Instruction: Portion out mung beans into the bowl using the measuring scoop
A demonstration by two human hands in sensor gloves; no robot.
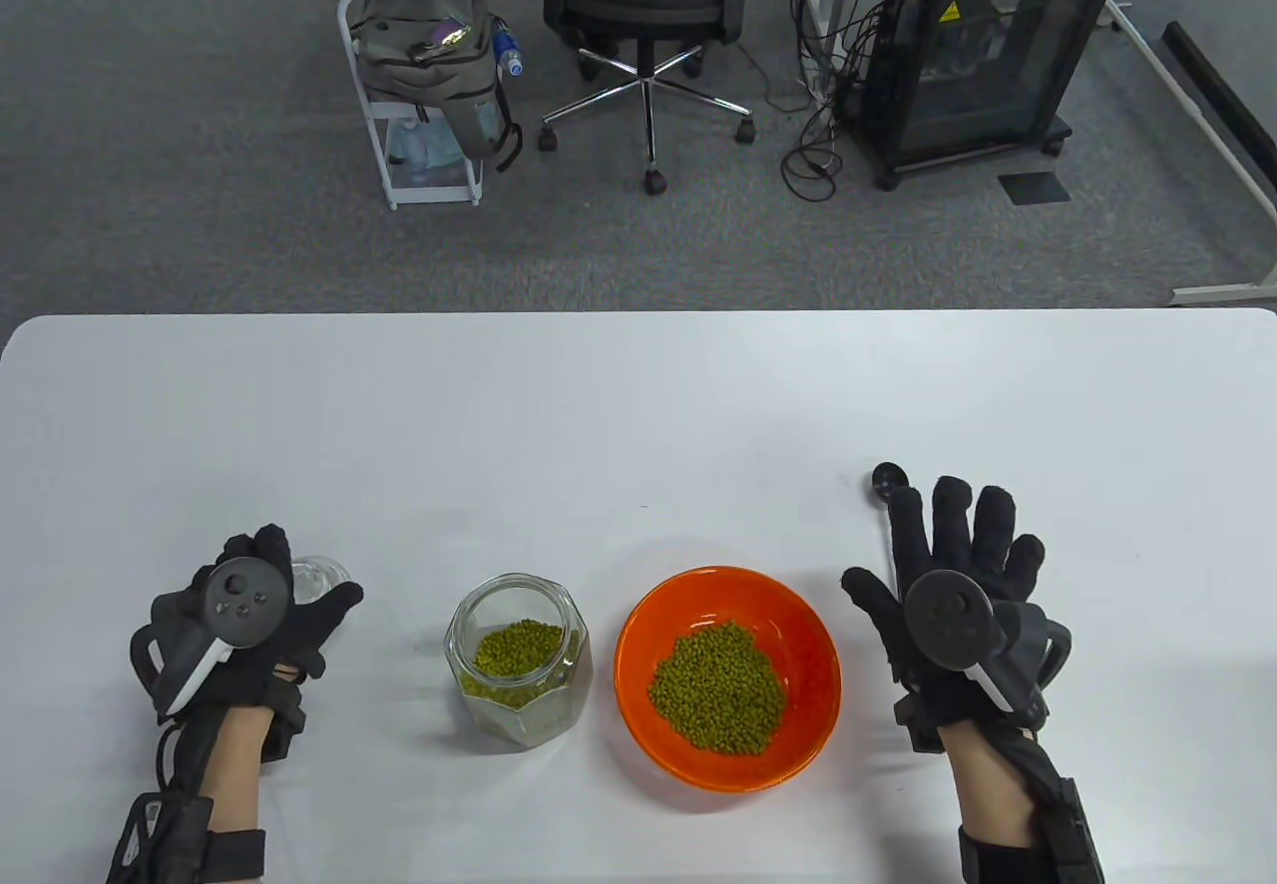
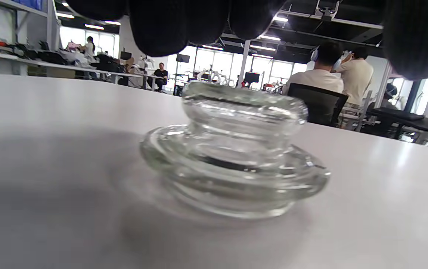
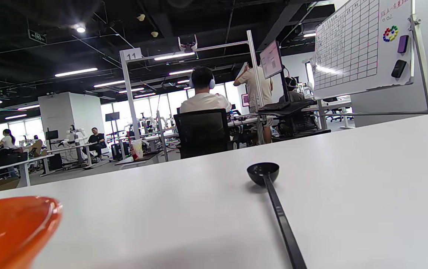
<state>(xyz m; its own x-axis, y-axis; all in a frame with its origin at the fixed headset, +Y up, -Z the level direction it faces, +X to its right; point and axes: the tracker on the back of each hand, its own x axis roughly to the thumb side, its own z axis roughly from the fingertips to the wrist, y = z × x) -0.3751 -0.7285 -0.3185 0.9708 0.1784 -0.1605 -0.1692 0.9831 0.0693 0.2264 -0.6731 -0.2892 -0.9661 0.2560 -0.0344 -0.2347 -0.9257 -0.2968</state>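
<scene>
From above, the left hand (image 1: pixel 244 625) hangs over a glass lid (image 1: pixel 317 577), only a sliver peeking past the glove; the left wrist view gives the whole lid (image 2: pixel 232 153), sitting knob-up on the white counter (image 2: pixel 49 112) with dark fingertips (image 2: pixel 158 30) above it, not touching. Whether those fingers are curled, I cannot tell. The right hand (image 1: pixel 958 585) lies flat, fingers spread, over the black measuring scoop (image 1: pixel 886 485); its wrist view shows the scoop (image 3: pixel 270 186) lying alone, cup away, handle running toward the camera. Between the hands, an open glass jar (image 1: pixel 519 660) partly filled with mung beans (image 1: pixel 519 653), just beside the orange bowl (image 1: pixel 648 645), which carries its own green heap (image 1: pixel 718 689). Grey carpet beyond, an office chair (image 1: pixel 643 16), a black cabinet (image 1: pixel 983 46); seated people show at desks in the wrist views.
</scene>
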